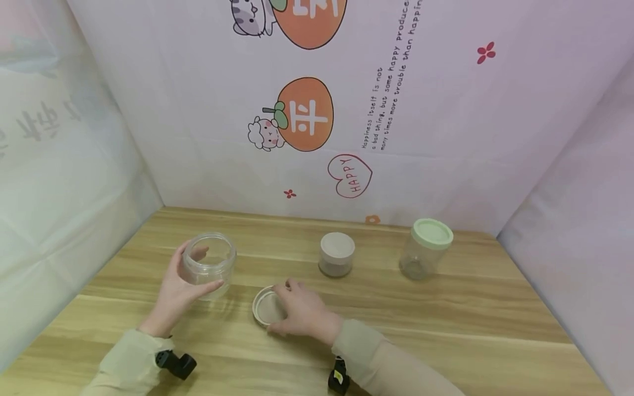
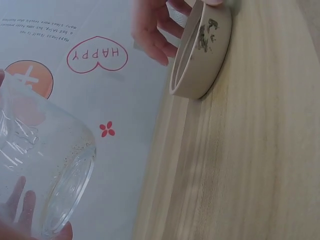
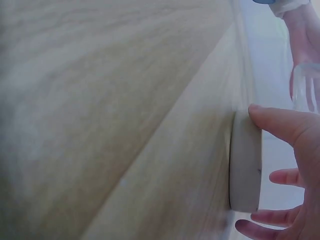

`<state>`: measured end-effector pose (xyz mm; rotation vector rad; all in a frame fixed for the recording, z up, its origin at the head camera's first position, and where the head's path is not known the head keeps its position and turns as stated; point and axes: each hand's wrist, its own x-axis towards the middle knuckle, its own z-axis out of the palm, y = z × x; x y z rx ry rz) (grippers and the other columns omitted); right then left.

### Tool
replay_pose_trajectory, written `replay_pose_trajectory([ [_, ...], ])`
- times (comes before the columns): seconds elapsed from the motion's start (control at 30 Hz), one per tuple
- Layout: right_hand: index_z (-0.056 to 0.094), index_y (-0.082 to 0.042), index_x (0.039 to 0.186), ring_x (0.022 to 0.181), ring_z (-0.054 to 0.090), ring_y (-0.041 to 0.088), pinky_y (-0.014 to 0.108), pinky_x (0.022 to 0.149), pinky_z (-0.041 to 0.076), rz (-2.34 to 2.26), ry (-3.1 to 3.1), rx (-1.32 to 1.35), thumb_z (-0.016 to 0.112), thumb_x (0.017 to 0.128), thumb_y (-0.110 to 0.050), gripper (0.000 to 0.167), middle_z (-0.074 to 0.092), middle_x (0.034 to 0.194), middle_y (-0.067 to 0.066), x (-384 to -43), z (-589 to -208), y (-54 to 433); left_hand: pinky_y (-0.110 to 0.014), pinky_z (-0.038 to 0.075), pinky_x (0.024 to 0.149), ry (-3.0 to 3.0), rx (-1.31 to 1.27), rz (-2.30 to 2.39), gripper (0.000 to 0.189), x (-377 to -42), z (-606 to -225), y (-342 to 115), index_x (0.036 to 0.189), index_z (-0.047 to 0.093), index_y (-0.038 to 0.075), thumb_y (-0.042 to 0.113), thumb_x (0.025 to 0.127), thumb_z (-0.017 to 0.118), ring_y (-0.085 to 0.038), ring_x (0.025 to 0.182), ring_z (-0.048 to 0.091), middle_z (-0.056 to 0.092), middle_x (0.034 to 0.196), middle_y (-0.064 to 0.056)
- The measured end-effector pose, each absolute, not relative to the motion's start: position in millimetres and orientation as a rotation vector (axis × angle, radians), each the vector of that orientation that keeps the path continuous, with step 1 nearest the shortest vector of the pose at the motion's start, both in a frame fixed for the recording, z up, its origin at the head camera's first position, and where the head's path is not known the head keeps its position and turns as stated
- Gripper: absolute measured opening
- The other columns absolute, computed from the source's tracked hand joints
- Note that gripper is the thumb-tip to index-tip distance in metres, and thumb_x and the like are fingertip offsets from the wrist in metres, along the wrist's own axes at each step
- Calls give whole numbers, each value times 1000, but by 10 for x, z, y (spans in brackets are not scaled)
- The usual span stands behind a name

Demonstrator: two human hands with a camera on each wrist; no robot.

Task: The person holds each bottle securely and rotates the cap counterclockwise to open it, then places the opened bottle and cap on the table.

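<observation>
In the head view my left hand [image 1: 180,283] holds a clear, lidless jar [image 1: 210,275], with the thumb along its near side and the fingers round the far side. The left wrist view shows this jar [image 2: 47,165] tilted, fingers visible through its wall. To its right, a round beige lid [image 1: 266,308] lies on the table with its hollow side up. My right hand [image 1: 304,311] spans the lid, thumb at one edge and fingers at the opposite edge. Dark marks show on the lid's side wall [image 2: 212,55] in the left wrist view.
A small jar with a pale lid [image 1: 337,253] stands behind the right hand. Farther right is a taller clear jar with a light green lid [image 1: 430,245]. The wooden table [image 1: 446,335] meets a printed white cloth [image 1: 208,137] at the back, with pale cloth at both sides.
</observation>
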<state>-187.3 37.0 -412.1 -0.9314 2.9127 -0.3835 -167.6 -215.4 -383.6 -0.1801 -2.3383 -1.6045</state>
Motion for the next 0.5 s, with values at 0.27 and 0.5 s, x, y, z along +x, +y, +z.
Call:
replay_pose_trajectory([
  [0.27,51,-16,131,91,61,22,32,64,52,-637,2893,-890,67,81,-53,64,53,123,12,-1842,-4030,601,-6,38,91,-2225,-235,-1692,90,-1730,-3839,-2072,144,28,11,-3,71,78,-6,118,44,48,133,-4],
  [0.5,51,-6,129,102,60,31,46,80,54,-849,2883,-947,67,86,-37,56,53,124,16,-1741,-3989,1053,-6,39,92,-2212,-312,-1824,90,-1849,-3745,-1891,144,26,8,-8,71,75,-29,127,37,40,138,-18],
])
